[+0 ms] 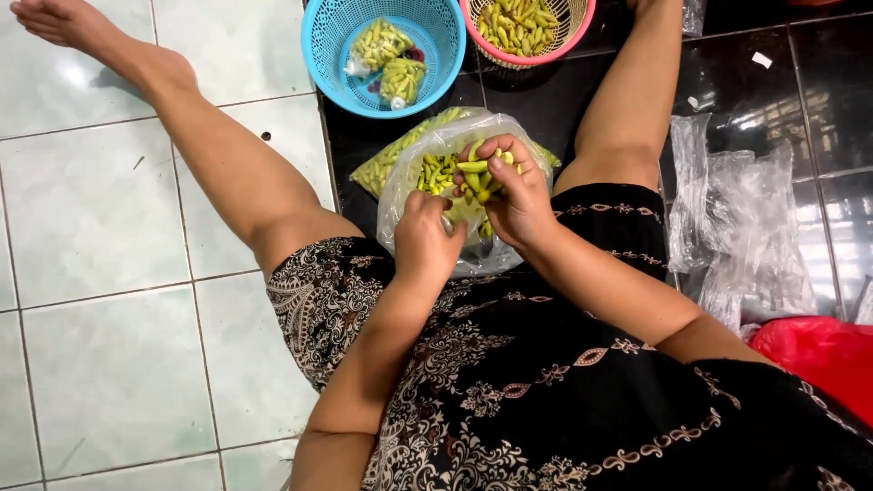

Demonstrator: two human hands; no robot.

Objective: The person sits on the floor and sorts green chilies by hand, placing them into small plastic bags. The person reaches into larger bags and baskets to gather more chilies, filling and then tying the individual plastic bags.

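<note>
Crowding hands (473, 214) over bag (400, 195) rim

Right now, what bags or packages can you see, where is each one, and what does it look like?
Open clear plastic bag: between the knees, rounded, holding small yellow-green chillies; left hand at its mouth, right hand holding a bunch.
Filled clear bag: lying behind it, flat, yellow-green.
Two small filled bags: inside the blue basket.
Empty clear bags: crumpled pile on the dark tiles, right.
Red plastic bag: lower right.
No labels, signs or screens.
</note>
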